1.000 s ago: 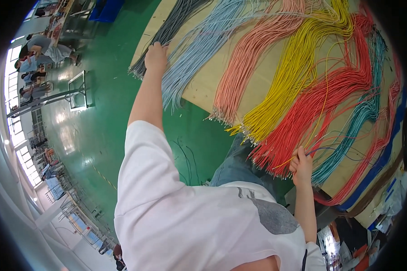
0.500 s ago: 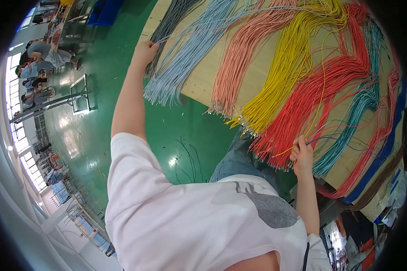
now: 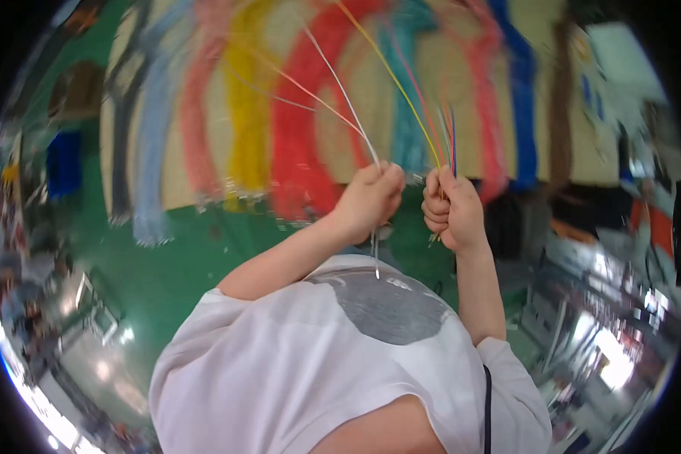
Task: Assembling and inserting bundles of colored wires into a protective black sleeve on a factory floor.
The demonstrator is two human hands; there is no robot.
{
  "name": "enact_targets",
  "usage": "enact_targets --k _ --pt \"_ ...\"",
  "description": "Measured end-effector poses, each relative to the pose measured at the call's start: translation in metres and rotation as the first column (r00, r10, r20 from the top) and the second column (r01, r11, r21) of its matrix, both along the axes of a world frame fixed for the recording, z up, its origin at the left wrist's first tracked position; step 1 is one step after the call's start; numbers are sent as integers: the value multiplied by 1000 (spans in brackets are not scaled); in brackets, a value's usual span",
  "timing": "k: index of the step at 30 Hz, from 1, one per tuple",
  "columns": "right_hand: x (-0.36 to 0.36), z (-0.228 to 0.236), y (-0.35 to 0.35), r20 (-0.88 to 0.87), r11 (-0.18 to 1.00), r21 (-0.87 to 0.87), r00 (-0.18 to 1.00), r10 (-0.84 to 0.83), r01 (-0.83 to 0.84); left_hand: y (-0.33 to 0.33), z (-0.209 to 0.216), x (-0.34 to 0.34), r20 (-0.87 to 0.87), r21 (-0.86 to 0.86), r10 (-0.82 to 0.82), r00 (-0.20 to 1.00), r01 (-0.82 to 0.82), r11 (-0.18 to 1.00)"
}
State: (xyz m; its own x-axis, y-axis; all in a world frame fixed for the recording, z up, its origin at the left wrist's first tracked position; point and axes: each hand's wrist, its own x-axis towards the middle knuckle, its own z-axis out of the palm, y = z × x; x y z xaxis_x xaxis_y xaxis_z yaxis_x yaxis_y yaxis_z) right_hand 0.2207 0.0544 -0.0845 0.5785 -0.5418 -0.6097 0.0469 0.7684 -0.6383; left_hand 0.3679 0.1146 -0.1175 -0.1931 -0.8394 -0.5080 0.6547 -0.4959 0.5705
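Note:
In front of my shirt, my left hand (image 3: pixel 368 200) is closed round a few wires. A pale grey-white wire (image 3: pixel 330 69) and a light pink wire (image 3: pixel 315 97) run up from it, and metal-tipped ends hang below the fist. Close by on its right, my right hand (image 3: pixel 459 210) grips several wires of different colours. Among them are a yellow wire (image 3: pixel 394 74), a blue wire (image 3: pixel 454 140) and thinner reddish and greenish ones. Their short ends stick out beneath the fingers. Motion blur hides the exact number of wires in each hand.
Across the wooden table (image 3: pixel 178 189) lie wire bundles: dark grey (image 3: pixel 121 151), light blue (image 3: pixel 151 166), salmon, yellow (image 3: pixel 247 121), red (image 3: pixel 303 166), teal (image 3: pixel 412 113), pink-red, dark blue (image 3: pixel 523 113) and brown (image 3: pixel 560 113). A blue bin (image 3: pixel 64 163) stands left on the green floor.
My left hand has come in from the far left with its wires. My right hand has moved up and slightly left, so both are now close together. The view has turned.

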Motion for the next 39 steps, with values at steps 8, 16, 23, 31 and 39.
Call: enact_targets --k 8,16,23,31,39 --pt "-190 104 74 -241 778 -628 957 -159 -29 -3 79 -208 -1 -430 -479 878 432 792" --pt "-267 75 62 -501 549 -812 723 -476 -201 -33 77 -283 40 -229 -478 878 474 850" --pt "-259 46 24 -570 676 -676 790 -225 -295 -62 58 -271 -55 -128 -480 875 471 873" --pt "-249 60 1 -694 718 -575 699 -175 -392 -86 58 -229 62 -187 -659 750 657 730" --pt "-238 101 -5 -821 686 -405 571 19 -605 -124 99 -220 927 -339 100 362 922 -188"
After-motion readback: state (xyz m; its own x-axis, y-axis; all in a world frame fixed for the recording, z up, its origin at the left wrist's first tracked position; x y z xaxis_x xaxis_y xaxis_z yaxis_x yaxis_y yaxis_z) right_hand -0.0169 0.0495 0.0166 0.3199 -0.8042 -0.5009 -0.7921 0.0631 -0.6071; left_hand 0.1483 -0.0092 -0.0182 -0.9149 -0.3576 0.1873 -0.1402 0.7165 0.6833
